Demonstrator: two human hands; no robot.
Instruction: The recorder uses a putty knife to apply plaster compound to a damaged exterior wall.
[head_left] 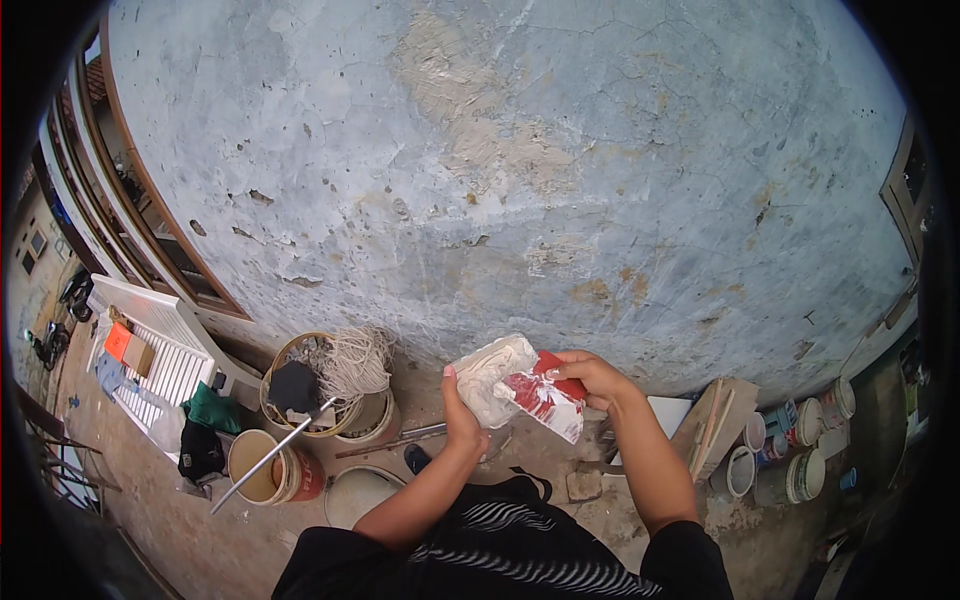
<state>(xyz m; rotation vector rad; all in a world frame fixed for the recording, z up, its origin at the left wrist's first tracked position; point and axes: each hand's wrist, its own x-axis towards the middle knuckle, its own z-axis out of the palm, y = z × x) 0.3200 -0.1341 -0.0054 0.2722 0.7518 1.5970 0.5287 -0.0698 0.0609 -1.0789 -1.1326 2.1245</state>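
Note:
My left hand (463,415) grips the side of a small tub of pale putty (488,380), its thumb along the near rim. Its walls and rim are smeared with the same paste. In my right hand (595,378) is a red putty scraper (548,395), fingers closed round its upper end. White paste streaks the scraper's face, and its left side overlaps the tub's right edge. Beyond both hands rises a cracked blue-grey wall (640,170) with a beige patch of filler (470,110) on it.
Left stand a basket (275,385) with coiled rope (355,365), a bucket (300,470) and a metal pole (270,458) leaning across. A white slatted panel (175,350) carries boxes and cloths. At right are boards (712,420) and several paint pails (803,472).

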